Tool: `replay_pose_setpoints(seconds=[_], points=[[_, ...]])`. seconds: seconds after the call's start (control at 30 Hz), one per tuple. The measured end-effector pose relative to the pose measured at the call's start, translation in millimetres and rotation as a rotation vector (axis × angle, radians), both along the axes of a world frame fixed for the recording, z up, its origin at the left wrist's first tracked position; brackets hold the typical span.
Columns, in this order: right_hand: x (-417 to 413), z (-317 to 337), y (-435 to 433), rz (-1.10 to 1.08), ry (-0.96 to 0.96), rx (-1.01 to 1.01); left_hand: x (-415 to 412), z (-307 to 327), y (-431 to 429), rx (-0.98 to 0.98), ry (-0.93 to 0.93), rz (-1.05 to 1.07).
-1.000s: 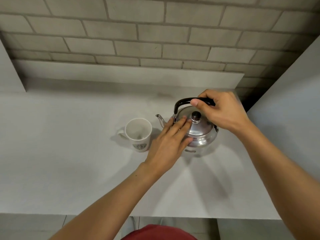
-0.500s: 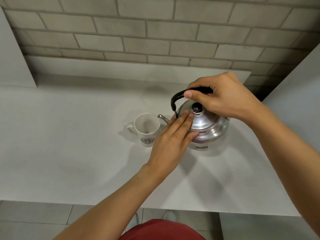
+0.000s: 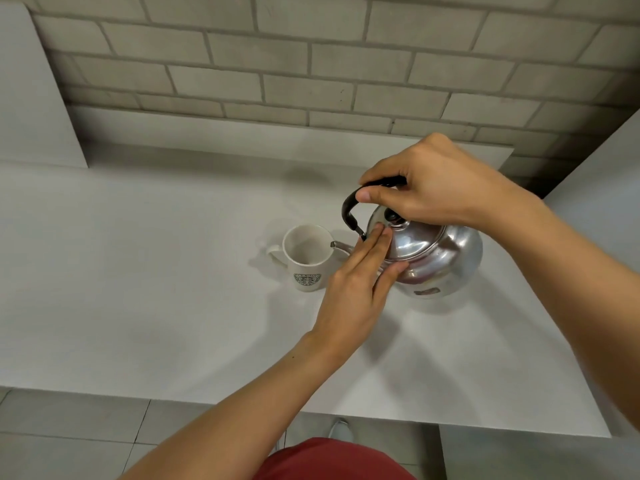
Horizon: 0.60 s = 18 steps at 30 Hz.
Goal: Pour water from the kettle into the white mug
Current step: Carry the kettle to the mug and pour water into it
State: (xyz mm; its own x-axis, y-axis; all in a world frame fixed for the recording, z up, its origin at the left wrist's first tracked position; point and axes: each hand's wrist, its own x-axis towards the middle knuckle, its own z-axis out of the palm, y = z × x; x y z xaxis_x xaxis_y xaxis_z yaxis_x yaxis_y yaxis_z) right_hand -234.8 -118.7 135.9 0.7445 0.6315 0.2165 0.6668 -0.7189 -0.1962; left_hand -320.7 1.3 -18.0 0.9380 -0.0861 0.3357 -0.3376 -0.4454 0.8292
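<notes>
Lifted and tipped since before, the kettle (image 3: 440, 258) noses its spout over the white mug (image 3: 306, 256); the right hand (image 3: 436, 188) grips the handle, the left hand (image 3: 360, 282) presses flat fingers on the lid so it stays put.

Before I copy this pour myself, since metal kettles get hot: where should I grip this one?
Take the kettle by its black handle, coming from above, as the right hand does. It arches over the lid, clear of the metal. The left hand lays fingers flat on the lid, probably to steady it while tipping toward the mug.
</notes>
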Motion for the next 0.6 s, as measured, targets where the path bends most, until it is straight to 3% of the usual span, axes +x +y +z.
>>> replay_pose_setpoints(seconds=[0.6], points=[[7,25,15,0.004,0.021,-0.136,10,4,-12,-0.157,-0.086,0.037]])
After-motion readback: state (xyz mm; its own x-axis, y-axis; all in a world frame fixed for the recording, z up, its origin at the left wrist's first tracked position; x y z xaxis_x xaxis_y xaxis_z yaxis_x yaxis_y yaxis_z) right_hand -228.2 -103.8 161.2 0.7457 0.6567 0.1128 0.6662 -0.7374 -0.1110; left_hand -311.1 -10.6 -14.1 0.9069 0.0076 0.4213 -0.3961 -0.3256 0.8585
